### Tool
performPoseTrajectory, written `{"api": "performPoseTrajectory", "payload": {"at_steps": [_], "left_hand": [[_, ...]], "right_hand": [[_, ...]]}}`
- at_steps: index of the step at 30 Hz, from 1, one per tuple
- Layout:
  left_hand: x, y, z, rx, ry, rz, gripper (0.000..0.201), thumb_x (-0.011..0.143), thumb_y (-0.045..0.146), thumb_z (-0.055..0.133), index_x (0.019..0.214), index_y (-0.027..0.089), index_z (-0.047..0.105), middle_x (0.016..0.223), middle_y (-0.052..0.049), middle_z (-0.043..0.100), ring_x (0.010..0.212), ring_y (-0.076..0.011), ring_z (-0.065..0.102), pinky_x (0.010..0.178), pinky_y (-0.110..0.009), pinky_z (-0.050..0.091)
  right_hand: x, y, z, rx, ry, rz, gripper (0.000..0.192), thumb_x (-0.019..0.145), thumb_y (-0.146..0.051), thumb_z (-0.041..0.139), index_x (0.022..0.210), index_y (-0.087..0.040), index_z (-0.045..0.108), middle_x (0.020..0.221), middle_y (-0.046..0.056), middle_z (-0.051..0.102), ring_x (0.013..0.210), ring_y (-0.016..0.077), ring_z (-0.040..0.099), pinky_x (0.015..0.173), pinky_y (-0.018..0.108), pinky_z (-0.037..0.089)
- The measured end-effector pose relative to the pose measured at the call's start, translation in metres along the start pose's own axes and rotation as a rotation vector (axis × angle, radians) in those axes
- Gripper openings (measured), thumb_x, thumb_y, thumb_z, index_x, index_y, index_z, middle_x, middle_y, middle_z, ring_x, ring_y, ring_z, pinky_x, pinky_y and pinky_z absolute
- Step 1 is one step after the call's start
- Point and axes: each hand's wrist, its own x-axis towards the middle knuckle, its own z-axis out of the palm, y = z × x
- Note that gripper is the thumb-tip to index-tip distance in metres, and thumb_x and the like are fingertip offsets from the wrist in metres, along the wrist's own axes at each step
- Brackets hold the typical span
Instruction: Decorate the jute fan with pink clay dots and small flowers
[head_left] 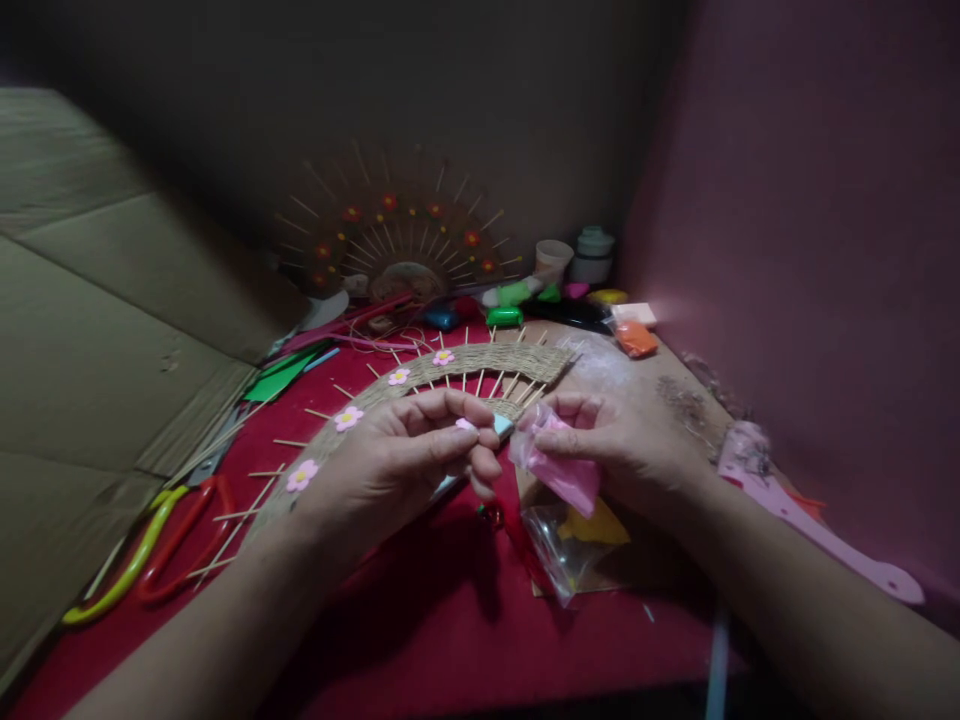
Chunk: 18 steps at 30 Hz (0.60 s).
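Between thumb and fingers my left hand (431, 440) pinches a small piece of pink clay (466, 425). My right hand (600, 440) grips a clear plastic packet of pink clay (566, 470). Both hands are held up close together, over a half-round fan (491, 358) of thin sticks woven with brown twine. Pink flowers with yellow centres, one of them this flower (347, 418), sit along its woven band. My left hand and wrist hide part of the fan's lower left. Below my right hand lies a clear bag with yellow clay (592, 525).
Red-and-yellow-handled scissors (154, 550) lie at the left by a cardboard sheet (90, 300). A second fan with red flowers (405, 235) stands at the back. Clay packets (636, 338), a paper cup (553, 258) and a lidded jar (592, 255) are behind; a pink tool (821, 535) is at right.
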Motion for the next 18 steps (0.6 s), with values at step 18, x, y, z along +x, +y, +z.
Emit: {"api": "performPoseTrajectory", "payload": {"at_steps": [18], "left_hand": [[-0.006,-0.001,0.019,1.014,0.114,0.299,0.011,0.081,0.016,0.06,0.081,0.016,0.07,0.081,-0.003,0.068,0.073,-0.0128,0.06,0.065,-0.022,0.044]], "right_hand": [[-0.002,0.0,0.006,-0.138,-0.158,0.059,0.024,0.071,-0.023,0.074,0.093,-0.016,0.07,0.078,-0.001,0.065,0.071,0.0089,0.057,0.069,0.021,0.044]]}}
